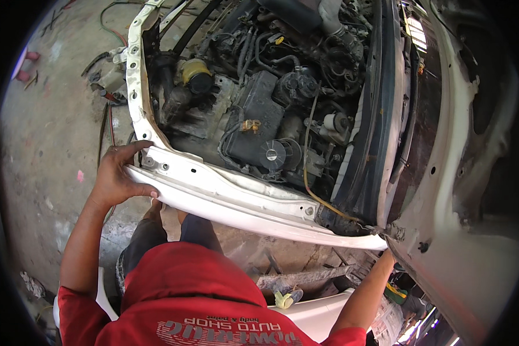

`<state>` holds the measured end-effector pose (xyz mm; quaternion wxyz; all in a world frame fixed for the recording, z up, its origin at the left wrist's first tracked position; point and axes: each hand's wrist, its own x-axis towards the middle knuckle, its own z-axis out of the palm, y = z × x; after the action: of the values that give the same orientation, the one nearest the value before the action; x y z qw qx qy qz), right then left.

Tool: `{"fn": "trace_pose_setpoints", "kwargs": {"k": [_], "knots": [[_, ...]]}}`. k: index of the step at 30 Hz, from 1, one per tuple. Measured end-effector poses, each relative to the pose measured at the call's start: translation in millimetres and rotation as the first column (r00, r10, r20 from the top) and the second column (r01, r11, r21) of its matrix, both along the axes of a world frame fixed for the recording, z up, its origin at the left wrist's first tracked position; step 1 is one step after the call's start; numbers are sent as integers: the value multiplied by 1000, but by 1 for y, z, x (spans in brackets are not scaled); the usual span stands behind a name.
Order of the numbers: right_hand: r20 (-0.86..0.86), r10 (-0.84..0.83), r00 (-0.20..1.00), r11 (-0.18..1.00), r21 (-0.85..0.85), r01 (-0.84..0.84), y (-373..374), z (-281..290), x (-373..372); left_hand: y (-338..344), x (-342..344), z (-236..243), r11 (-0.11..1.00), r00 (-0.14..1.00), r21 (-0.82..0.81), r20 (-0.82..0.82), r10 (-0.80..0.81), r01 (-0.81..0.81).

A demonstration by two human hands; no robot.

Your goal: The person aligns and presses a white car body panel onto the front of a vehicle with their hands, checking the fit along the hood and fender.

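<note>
A long white car fender [242,217] lies along the near side of the engine bay, beside the white inner body rail [225,179]. My left hand [119,173] grips the fender's front end, its thumb over the outer edge and its fingers reaching toward the rail's corner. At the fender's far right end, near the hood hinge [394,232], my right hand [388,257] reaches up from below. Its fingers are hidden behind the fender and the hood.
The raised hood [467,225] fills the right side. Inside the bay sit a black battery-like box [256,109], hoses and a yellow-and-black cap [198,75]. Hoses [111,124] lie on the concrete floor at left. A white panel [317,314] and a yellow-green cloth [284,300] lie behind me.
</note>
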<state>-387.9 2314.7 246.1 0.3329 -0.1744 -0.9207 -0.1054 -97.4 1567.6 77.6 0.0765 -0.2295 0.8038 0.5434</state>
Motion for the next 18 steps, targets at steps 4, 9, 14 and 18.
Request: {"fn": "trace_pose_setpoints", "kwargs": {"k": [4, 9, 14, 18], "knots": [[0, -3, 1000, 1000, 3, 3, -2, -2, 0, 2, 19, -27, 979, 983, -205, -181, -17, -21], [10, -9, 1000, 1000, 11, 9, -1, -2, 8, 4, 9, -10, 998, 999, 39, 11, 43, -44], [-11, -29, 1000, 1000, 0, 29, -4, 0, 6, 10, 11, 3, 987, 998, -157, -65, 10, -20], [-16, -51, 999, 999, -6, 51, -4, 1, 7, 39, 21, 4, 828, 955, -541, -297, -23, -148]]}}
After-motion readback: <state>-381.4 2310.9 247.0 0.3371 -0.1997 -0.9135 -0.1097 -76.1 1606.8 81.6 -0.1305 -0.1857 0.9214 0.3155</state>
